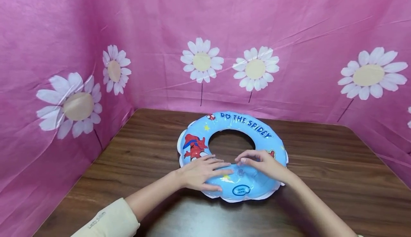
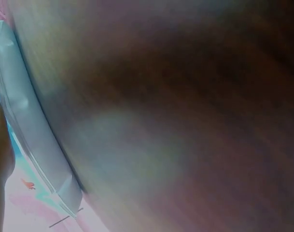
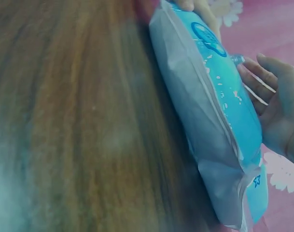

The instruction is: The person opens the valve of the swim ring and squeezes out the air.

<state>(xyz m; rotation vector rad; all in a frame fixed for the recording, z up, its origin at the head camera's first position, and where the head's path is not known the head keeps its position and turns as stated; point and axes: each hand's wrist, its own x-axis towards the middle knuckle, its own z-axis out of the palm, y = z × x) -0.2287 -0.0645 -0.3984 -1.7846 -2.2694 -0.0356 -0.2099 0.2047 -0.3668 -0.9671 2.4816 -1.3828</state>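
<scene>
A blue inflatable swim ring with a red cartoon figure and "DO THE SPIDEY" lettering lies on the wooden table. My left hand rests flat on its near left part, fingers spread. Over the near right part is my right hand, thumb and fingers loosely bent and apart. A clear valve sticks up from the ring, with the right fingertips right beside it in the right wrist view. At the left edge of the left wrist view, the ring's white underside shows.
The brown wooden table extends around the ring on all sides. Behind it and to the left hangs a pink cloth printed with white daisies, close along the table's far edge.
</scene>
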